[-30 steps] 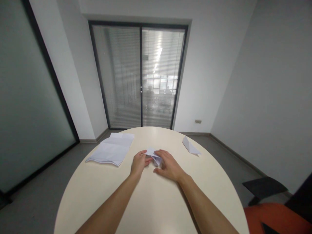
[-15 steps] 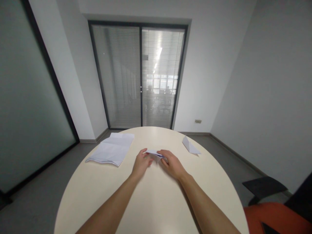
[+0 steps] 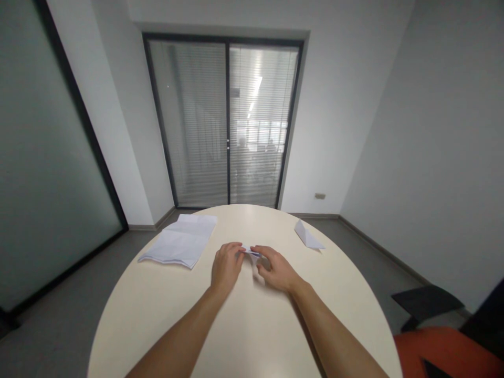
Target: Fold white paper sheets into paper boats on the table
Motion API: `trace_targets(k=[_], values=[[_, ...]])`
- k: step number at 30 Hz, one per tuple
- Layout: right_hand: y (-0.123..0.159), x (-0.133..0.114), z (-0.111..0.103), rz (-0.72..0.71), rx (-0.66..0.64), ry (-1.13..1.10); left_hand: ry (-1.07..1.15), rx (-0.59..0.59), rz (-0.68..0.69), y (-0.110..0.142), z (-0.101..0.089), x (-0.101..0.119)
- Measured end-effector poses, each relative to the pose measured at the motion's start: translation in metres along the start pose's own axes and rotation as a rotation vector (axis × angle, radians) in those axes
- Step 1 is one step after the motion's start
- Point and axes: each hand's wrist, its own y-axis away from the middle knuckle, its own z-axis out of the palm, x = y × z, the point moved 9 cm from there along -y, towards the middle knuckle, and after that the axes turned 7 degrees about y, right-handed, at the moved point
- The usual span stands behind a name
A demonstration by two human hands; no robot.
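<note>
A small piece of folded white paper (image 3: 251, 251) is held between my two hands above the middle of the table. My left hand (image 3: 227, 262) pinches its left end with the fingers closed and covers part of it. On the other side, my right hand (image 3: 274, 268) has its fingertips on the paper's right end, the thumb lower and bent inward. Much of the paper is hidden behind the fingers, so its full shape does not show.
A stack of white paper sheets (image 3: 183, 239) lies on the round cream table (image 3: 252, 325) at the left. Near the right edge rests a folded white paper piece (image 3: 309, 236). An orange chair (image 3: 444, 349) with a black armrest (image 3: 427, 303) stands at the lower right.
My left hand has turned over the paper, its back now more toward me. The paper shows less between the hands, and the right thumb has moved lower, away from it.
</note>
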Motion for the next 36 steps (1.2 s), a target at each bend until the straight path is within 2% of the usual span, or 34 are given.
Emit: trace_targets(k=[11,14,20,24,30,34,36], values=[[-0.004,0.010,-0.004,-0.020,0.058,0.070,0.205,-0.026,-0.048,0.002,0.006,-0.006],[-0.004,0.006,-0.004,-0.063,0.043,0.121,0.171,-0.044,-0.047,0.002,0.009,-0.008],[-0.006,-0.006,0.006,-0.173,-0.054,0.225,-0.022,-0.183,-0.098,0.003,0.017,-0.009],[-0.003,-0.008,0.016,-0.167,-0.149,0.197,-0.089,-0.229,-0.162,0.007,0.020,-0.011],[-0.001,-0.008,0.018,-0.081,-0.219,0.197,-0.177,-0.415,-0.039,0.019,0.040,-0.002],[-0.004,0.005,0.012,0.069,-0.146,0.224,-0.207,-0.517,0.033,0.027,0.047,0.005],[-0.004,0.009,0.012,0.068,-0.107,0.162,-0.203,-0.582,0.075,0.032,0.051,0.009]])
